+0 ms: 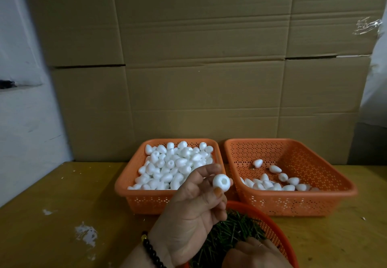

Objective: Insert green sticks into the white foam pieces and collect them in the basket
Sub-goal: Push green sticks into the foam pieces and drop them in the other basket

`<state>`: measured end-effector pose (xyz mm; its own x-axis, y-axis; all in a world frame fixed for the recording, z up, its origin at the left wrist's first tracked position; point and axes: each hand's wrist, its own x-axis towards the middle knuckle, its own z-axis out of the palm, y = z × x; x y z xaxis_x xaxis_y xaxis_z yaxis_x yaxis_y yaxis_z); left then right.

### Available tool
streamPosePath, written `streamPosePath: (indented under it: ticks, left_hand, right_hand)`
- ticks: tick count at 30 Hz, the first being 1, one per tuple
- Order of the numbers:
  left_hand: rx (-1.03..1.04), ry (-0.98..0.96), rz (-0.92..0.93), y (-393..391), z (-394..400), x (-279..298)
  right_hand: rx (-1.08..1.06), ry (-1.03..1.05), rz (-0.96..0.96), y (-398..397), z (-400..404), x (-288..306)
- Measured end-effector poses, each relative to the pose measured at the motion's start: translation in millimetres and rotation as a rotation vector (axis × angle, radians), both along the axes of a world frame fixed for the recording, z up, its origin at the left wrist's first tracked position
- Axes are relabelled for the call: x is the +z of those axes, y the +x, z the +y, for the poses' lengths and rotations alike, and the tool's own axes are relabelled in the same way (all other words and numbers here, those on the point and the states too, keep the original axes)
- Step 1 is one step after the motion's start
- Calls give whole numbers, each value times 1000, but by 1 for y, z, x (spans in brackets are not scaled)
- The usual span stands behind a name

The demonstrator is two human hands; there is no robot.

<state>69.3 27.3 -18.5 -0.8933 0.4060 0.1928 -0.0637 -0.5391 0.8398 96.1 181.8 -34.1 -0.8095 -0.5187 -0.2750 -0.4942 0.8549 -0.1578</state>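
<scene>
- Brown cardboard wall [199,58] behind a yellow wooden tabletop [62,215].
- Two orange perforated plastic baskets: left one [146,200] full of white foam pieces, right one [297,202] holding few.
- Round orange basket of green sticks [226,232]; right hand [251,253] rests there, grip unclear.
- Left hand [194,209] pinches one white foam piece [222,181].

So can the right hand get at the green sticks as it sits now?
Probably yes. The right hand is already down in the round red basket, right over the green sticks, with nothing between them. The left hand holds a foam piece higher up, clear of it.
</scene>
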Motion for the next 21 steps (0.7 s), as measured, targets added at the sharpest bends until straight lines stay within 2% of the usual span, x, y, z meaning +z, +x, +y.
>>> streamPosePath:
  ticks: [1,4,7,13,16,18,21]
  left_hand:
    - [1,9,-10,0,1,0]
    - [2,23,-25,0,2,0]
    - [-19,39,-30,0,2,0]
    - [-41,69,-62,0,2,1]
    - [-33,64,-46,1,3,1]
    - [-11,39,-33,1,4,0]
    - [21,18,-40,1,3,-2]
  right_hand:
    - [4,-63,-4,0,0,-10]
    - [-118,-66,72,2,-1,-15]
    - [-41,-49,42,2,-4,-16]
    - [-109,35,-10,1,-5,-9]
    - [-66,64,-20,3,-3,-9]
    - [-123,38,10,6,-9,-3]
    - [-212,-77,157,3,-19,2]
